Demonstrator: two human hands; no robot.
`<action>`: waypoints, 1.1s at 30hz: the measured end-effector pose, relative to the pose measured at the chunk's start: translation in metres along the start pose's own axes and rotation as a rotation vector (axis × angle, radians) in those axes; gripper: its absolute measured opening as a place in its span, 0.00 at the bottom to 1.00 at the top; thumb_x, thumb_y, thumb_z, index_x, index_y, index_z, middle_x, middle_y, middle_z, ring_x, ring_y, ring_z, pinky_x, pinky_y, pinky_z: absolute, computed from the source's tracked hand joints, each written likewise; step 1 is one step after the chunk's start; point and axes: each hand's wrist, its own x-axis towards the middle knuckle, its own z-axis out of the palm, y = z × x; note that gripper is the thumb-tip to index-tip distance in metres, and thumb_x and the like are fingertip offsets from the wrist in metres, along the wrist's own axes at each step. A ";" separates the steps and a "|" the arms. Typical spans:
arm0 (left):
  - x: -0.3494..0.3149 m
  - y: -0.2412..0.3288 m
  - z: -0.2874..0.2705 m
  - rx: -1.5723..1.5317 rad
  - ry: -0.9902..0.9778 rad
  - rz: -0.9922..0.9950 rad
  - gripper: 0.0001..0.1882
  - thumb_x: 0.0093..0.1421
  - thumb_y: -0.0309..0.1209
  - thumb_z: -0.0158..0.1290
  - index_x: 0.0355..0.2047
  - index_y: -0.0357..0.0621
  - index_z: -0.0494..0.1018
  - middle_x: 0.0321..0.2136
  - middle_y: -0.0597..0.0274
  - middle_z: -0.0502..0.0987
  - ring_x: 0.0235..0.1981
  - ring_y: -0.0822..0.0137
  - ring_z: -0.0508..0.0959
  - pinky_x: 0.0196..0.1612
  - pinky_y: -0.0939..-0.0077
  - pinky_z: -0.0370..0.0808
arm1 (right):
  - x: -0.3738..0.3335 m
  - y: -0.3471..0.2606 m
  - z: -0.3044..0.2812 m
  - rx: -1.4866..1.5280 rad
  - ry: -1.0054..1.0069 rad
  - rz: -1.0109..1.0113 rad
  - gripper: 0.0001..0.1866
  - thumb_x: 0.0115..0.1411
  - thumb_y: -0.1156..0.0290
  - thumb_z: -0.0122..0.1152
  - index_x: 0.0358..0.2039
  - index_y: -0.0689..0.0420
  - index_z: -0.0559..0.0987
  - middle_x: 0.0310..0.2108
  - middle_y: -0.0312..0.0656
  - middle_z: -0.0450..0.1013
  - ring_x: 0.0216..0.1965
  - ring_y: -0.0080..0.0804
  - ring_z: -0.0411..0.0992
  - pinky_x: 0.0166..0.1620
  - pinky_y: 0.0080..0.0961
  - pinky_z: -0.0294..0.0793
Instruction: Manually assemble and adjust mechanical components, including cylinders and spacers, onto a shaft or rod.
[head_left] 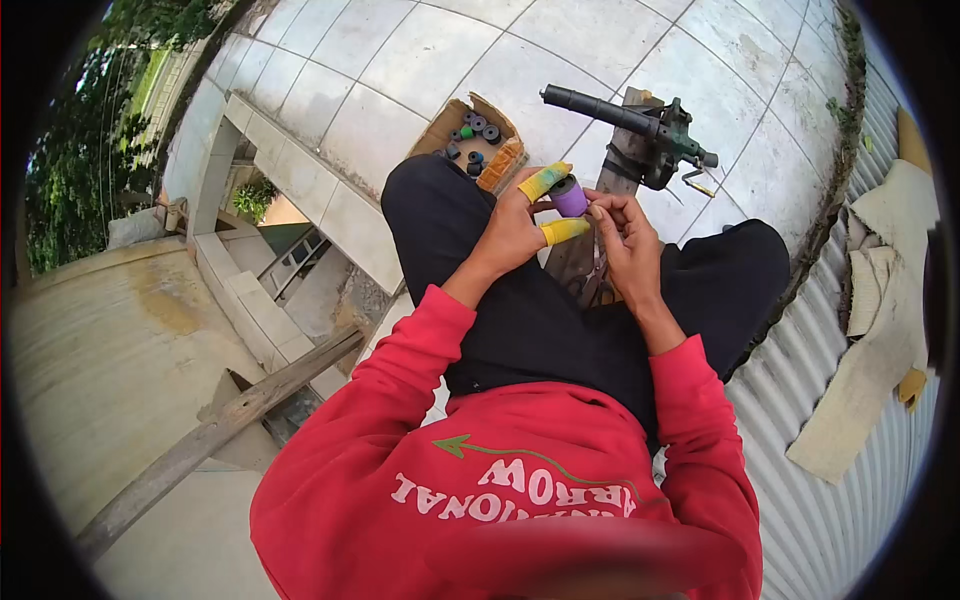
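Observation:
My left hand (pixel 508 228) is closed around a small purple roll (pixel 570 203) with a dark round end. Yellow covers (pixel 545 181) wrap two of its fingers. Touching or nearly touching the roll's right side, my right hand (pixel 630 250) is pinched, thumb against fingers. Anything between those fingertips is too small to make out. Below the hands, scissors (pixel 602 290) lie on a wooden board (pixel 567 262) between my legs. Farther along that board sits a black metal device (pixel 668 142) with a long cylindrical arm and a small crank.
An open cardboard box (pixel 505 162) beside my left knee holds several dark rolls and a green one (pixel 466 132). Pale tiles (pixel 450 60) cover the floor ahead. Corrugated sheet metal (pixel 800 390) with beige scraps (pixel 860 370) is on the right; a wooden pole (pixel 230 425) slants at left.

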 end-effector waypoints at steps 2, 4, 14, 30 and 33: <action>0.002 0.003 0.000 -0.243 -0.046 -0.095 0.39 0.56 0.23 0.71 0.67 0.38 0.69 0.57 0.60 0.77 0.55 0.69 0.79 0.57 0.73 0.78 | 0.000 0.002 -0.002 0.019 -0.005 0.016 0.05 0.74 0.76 0.57 0.45 0.64 0.75 0.53 0.47 0.81 0.51 0.25 0.79 0.56 0.22 0.75; 0.002 0.009 -0.006 -0.429 -0.118 -0.251 0.40 0.57 0.21 0.70 0.69 0.36 0.66 0.60 0.59 0.76 0.59 0.68 0.77 0.60 0.71 0.77 | 0.001 0.004 -0.003 0.040 -0.014 0.031 0.05 0.74 0.75 0.56 0.45 0.64 0.75 0.53 0.47 0.81 0.51 0.24 0.78 0.56 0.22 0.75; 0.017 -0.005 -0.032 -0.064 0.015 -0.146 0.30 0.58 0.30 0.71 0.60 0.36 0.77 0.48 0.55 0.83 0.49 0.66 0.82 0.55 0.69 0.78 | 0.056 -0.002 0.009 -0.310 -0.205 -0.087 0.08 0.74 0.68 0.58 0.46 0.60 0.75 0.40 0.44 0.83 0.43 0.33 0.82 0.45 0.28 0.78; 0.098 -0.193 -0.029 0.729 -0.091 0.001 0.15 0.58 0.36 0.62 0.43 0.42 0.80 0.38 0.44 0.82 0.46 0.40 0.80 0.47 0.52 0.76 | 0.115 0.091 0.058 -1.383 -0.307 -0.376 0.07 0.67 0.72 0.51 0.41 0.54 0.77 0.32 0.43 0.82 0.36 0.42 0.82 0.41 0.42 0.74; 0.085 -0.199 0.014 0.613 -0.023 -0.195 0.18 0.65 0.42 0.57 0.47 0.43 0.78 0.47 0.46 0.79 0.49 0.43 0.80 0.51 0.51 0.77 | 0.121 0.111 0.043 -1.567 -0.417 -0.205 0.06 0.63 0.71 0.57 0.39 0.53 0.79 0.33 0.42 0.83 0.36 0.40 0.83 0.39 0.41 0.77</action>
